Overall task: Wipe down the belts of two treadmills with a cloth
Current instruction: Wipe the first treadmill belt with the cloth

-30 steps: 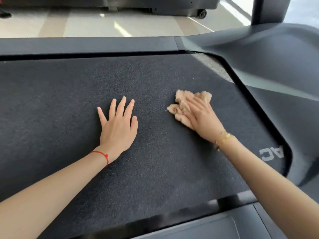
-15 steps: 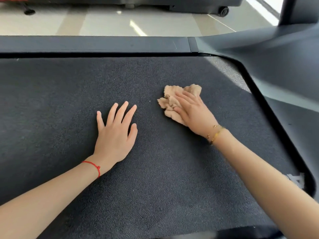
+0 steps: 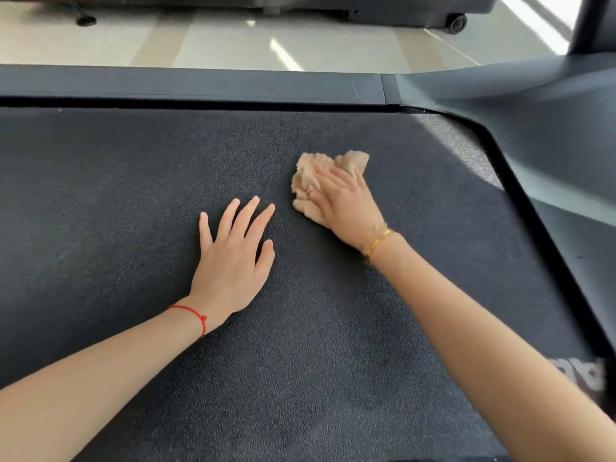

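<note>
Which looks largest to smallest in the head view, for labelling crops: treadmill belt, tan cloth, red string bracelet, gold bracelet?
1. treadmill belt
2. tan cloth, partly hidden under the right hand
3 and 4. red string bracelet and gold bracelet: too alike to rank

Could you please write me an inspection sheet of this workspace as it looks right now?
Surface: dark textured treadmill belt, framed by a dark side rail.
Job's things: beige crumpled cloth lying on the belt.
Clutter: nothing seen.
Grips: left hand flat on the belt, fingers spread, holding nothing; right hand pressing straight fingers onto the cloth.
Cables: nothing seen.
Surroundings: pale tiled floor; base of another machine with a wheel beyond; white lettering on the belt at the right, blurred.
</note>
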